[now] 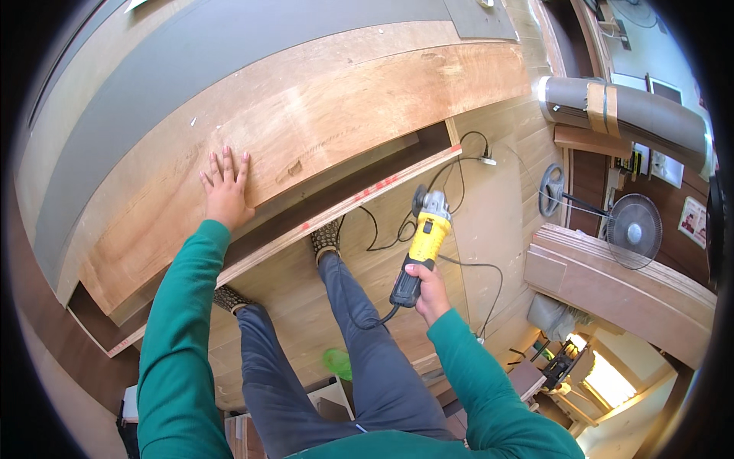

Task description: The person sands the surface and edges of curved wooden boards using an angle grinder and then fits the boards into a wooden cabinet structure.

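Note:
My right hand point(433, 293) is wrapped round the dark rear body of a yellow and black angle grinder point(430, 234). Its disc end points away from me and stands apart from the wood. A black cord point(375, 323) runs from the tool's rear end. My left hand point(227, 190) lies flat with fingers spread on a long reddish plywood board point(344, 115), near its front edge. This board rests over a long open wooden box frame point(359, 195), whose front edge has red marks. Part of the frame's inside is hidden under the board.
Grey sheets point(199, 61) lie beyond the board. On the floor at right, a cord joins a white power strip point(488, 161). Farther right are a black fan point(634, 231), stacked boards point(612, 287) and a large grey roll point(634, 107). My feet stand against the frame, near a green object point(336, 363).

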Motion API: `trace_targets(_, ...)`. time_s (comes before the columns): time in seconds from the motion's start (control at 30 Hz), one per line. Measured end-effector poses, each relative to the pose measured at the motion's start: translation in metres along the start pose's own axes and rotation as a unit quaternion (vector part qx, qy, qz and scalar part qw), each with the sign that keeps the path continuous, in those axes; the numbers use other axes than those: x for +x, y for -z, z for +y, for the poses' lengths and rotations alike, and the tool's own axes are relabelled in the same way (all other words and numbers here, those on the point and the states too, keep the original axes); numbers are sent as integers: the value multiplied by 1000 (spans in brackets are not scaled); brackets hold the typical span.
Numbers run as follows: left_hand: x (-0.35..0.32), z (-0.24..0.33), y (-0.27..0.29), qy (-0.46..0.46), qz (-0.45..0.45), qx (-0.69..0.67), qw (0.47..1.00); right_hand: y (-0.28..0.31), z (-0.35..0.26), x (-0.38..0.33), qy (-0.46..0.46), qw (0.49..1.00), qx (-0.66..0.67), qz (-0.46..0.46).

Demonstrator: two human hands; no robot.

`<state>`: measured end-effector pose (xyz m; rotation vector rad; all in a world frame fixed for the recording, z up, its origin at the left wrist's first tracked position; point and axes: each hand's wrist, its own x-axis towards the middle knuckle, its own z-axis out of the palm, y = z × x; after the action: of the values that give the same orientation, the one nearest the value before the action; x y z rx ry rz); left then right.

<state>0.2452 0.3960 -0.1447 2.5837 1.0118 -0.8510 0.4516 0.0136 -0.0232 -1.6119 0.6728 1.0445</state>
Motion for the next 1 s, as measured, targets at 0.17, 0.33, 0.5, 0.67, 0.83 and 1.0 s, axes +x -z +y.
trace_targets(0.17, 2, -5, 11, -29, -21, -20, 999, 21, 12, 1, -53, 997, 36, 33)
trace_targets(0.33, 3, -7, 13, -34, -18, -9, 999, 26, 13, -10, -63, 998, 2, 19)
trace_targets(0.5, 3, -5, 13, -28, -5, -10, 1000, 31, 7, -13, -79, 996, -31, -13)
trace_targets(0.67, 8, -11, 13, -21, -5, 9, 1000, 27, 11, -13, -81, 996, -22, -28)
trace_targets(0.83, 42, -52, 14, -12, 34, -1, 999, 30, 16, -14, -82, 995, -25, -43)
trace_targets(1.0, 81, -93, 30, 29, 38, 7, 999, 28, 20, -20, -92, 995, -17, -29)
